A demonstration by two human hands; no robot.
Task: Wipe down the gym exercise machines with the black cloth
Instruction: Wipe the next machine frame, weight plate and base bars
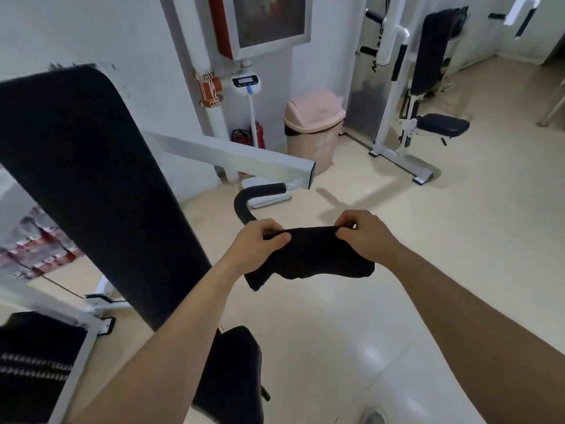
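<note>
Both hands hold the black cloth [308, 255] up in the air, just right of the tall black backrest [91, 185]: left hand [260, 243] and right hand [363, 237] each pinch a top corner.

Open floor [443, 240] ahead and to the right; black backrest [91, 185], white bar [232, 159] and curved handle [244, 206] block the left; seat [235, 371] lies below.
</note>
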